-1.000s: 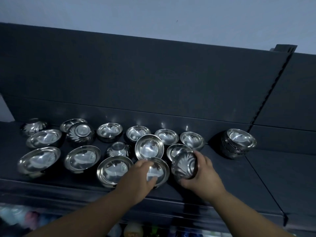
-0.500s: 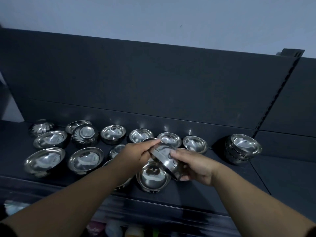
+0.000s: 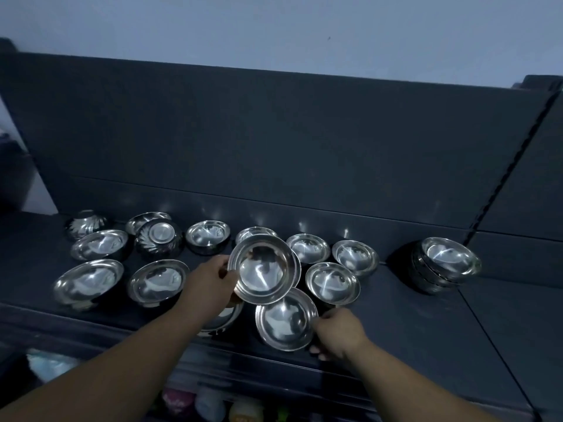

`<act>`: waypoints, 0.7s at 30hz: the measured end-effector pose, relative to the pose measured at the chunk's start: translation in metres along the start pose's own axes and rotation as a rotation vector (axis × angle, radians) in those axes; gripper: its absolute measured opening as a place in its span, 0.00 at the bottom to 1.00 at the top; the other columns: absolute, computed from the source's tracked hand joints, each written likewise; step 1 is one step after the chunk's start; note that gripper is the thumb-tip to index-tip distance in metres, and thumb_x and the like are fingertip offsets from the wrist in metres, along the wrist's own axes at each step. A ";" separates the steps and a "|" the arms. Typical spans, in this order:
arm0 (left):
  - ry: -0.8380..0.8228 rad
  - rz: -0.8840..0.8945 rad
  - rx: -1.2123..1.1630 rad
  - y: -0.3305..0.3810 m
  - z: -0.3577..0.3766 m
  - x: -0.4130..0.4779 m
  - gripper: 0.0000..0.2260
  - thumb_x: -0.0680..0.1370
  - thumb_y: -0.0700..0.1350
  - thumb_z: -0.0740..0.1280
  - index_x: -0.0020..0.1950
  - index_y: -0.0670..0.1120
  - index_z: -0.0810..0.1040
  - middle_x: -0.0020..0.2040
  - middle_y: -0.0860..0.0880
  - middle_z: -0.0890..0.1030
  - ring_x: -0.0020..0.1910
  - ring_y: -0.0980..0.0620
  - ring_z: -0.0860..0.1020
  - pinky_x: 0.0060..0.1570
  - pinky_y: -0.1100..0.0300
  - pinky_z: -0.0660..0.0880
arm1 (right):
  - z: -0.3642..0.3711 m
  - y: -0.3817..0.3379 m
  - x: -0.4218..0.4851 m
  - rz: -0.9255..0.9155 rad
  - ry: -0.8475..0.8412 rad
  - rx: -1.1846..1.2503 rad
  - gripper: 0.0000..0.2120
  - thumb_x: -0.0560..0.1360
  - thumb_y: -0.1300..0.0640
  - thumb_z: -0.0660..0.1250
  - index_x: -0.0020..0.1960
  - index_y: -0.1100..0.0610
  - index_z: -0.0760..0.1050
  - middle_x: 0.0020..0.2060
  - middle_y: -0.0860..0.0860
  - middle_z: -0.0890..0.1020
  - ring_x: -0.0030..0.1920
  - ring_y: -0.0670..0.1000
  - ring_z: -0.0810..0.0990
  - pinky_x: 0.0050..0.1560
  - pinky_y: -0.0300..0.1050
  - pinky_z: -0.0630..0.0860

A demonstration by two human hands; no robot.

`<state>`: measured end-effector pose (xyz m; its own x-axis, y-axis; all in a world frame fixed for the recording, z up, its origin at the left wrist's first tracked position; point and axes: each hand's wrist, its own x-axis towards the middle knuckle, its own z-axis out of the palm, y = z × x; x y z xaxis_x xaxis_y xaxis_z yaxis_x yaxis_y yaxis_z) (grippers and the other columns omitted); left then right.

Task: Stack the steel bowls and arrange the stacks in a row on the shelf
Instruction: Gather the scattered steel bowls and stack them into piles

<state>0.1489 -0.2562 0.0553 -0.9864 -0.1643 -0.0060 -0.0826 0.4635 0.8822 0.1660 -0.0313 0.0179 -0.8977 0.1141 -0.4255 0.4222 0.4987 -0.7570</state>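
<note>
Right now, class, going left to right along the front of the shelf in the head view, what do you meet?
Front-left steel bowl → second front bowl → left hand → raised bowl it grips → right hand, which pinches the lower bowl → stack of bowls.

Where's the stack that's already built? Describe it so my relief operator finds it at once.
On the dark shelf, follow the back panel right toward the slotted upright. The stack of bowls stands alone just before it, apart from the loose bowls. Unlike those single bowls, it is tall, with nested rims showing under its top bowl.
</note>
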 end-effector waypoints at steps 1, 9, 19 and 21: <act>-0.001 -0.018 -0.057 0.002 0.003 -0.001 0.09 0.78 0.42 0.63 0.56 0.48 0.79 0.43 0.48 0.83 0.35 0.50 0.84 0.41 0.50 0.83 | -0.007 0.001 -0.001 -0.036 0.043 -0.026 0.11 0.74 0.58 0.64 0.35 0.61 0.78 0.27 0.54 0.82 0.27 0.51 0.82 0.28 0.40 0.77; -0.048 -0.073 -0.317 0.027 0.048 -0.003 0.13 0.77 0.37 0.62 0.60 0.47 0.73 0.45 0.43 0.83 0.35 0.42 0.84 0.31 0.56 0.78 | -0.091 0.034 -0.007 -0.112 0.365 0.043 0.14 0.69 0.49 0.67 0.33 0.58 0.81 0.27 0.52 0.83 0.36 0.57 0.84 0.44 0.57 0.83; -0.430 -0.221 -0.368 0.063 0.159 -0.031 0.21 0.80 0.38 0.61 0.72 0.48 0.62 0.53 0.42 0.80 0.28 0.47 0.82 0.27 0.60 0.78 | -0.156 0.066 -0.018 -0.155 0.548 0.203 0.15 0.71 0.45 0.65 0.36 0.57 0.78 0.31 0.53 0.83 0.39 0.58 0.84 0.43 0.60 0.82; -0.496 -0.247 -0.371 0.067 0.180 -0.038 0.20 0.80 0.40 0.61 0.71 0.48 0.63 0.55 0.41 0.81 0.34 0.45 0.84 0.30 0.60 0.79 | -0.162 0.074 -0.019 -0.158 0.548 0.182 0.13 0.72 0.46 0.65 0.35 0.54 0.78 0.31 0.50 0.83 0.39 0.55 0.83 0.44 0.59 0.82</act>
<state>0.1551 -0.0626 0.0296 -0.9004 0.2341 -0.3668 -0.3480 0.1186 0.9300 0.1940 0.1429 0.0501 -0.8651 0.5011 -0.0194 0.2493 0.3963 -0.8836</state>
